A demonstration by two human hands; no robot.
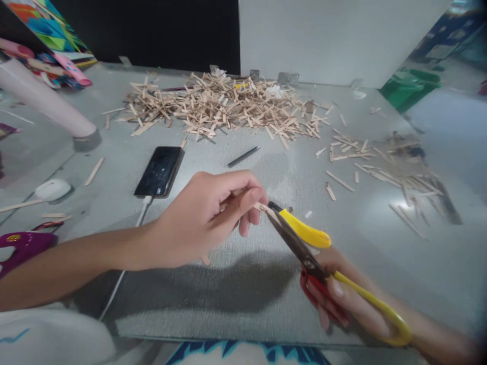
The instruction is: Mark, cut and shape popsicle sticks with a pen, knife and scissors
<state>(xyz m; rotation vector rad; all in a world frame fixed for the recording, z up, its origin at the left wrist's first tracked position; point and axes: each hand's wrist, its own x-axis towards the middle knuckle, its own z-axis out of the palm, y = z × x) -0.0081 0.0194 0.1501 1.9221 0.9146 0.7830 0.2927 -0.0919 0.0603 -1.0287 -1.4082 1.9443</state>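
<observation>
Between the thumb and fingers of my left hand (213, 218) is a small wooden stick (262, 207), its tip pointing right. My right hand (353, 299) grips scissors (294, 243) by their handles, one red and one yellow. The scissor blades point up and left, and their tips meet the end of the stick. A yellow-handled tool (306, 229) with a black end lies on the table (171, 299) just behind the blades. Whether the blades are fully closed on the stick cannot be made out.
Behind my hands is a wide pile of wooden sticks (228, 106), with more sticks (411, 182) scattered at the right. A phone (160, 171) with a white cable, a dark pen (243, 157), a pale roll (45, 96) and a purple glue gun (23, 248) lie around.
</observation>
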